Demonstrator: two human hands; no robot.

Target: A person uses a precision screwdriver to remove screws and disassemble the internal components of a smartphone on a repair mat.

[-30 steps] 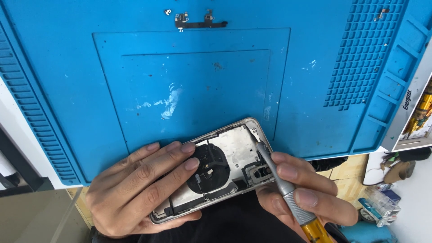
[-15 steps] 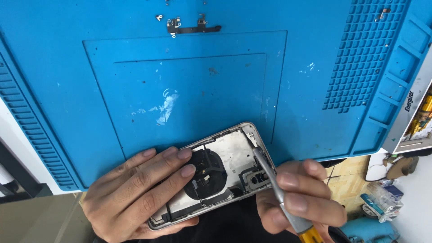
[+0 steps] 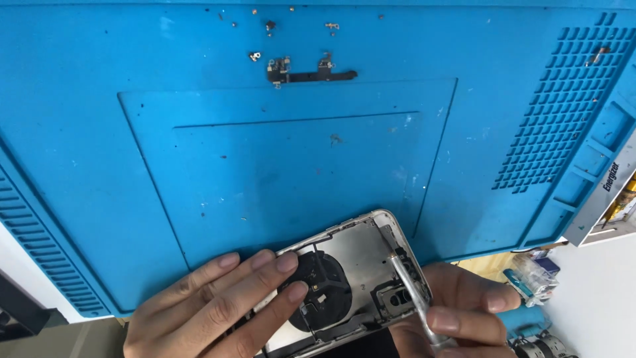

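Note:
An opened phone housing [image 3: 358,255] with a silver frame and a round black coil [image 3: 321,292] lies at the near edge of the blue work mat [image 3: 278,172]. My left hand [image 3: 212,305] lies flat on its left side, fingertips on the coil. My right hand [image 3: 464,311] grips a metal screwdriver [image 3: 414,295], whose tip touches the housing's right edge near the top corner. The screwdriver's handle is out of frame.
A thin black flex part [image 3: 308,71] and several tiny screws [image 3: 255,56] lie at the mat's far side. The mat has a grid of small cells [image 3: 563,99] on the right. A grey tray [image 3: 606,205] and small items [image 3: 533,275] sit past the right edge.
The view has tilted down and closer; the phone and both hands now sit lower in frame. The screwdriver tip stays at the housing's right edge.

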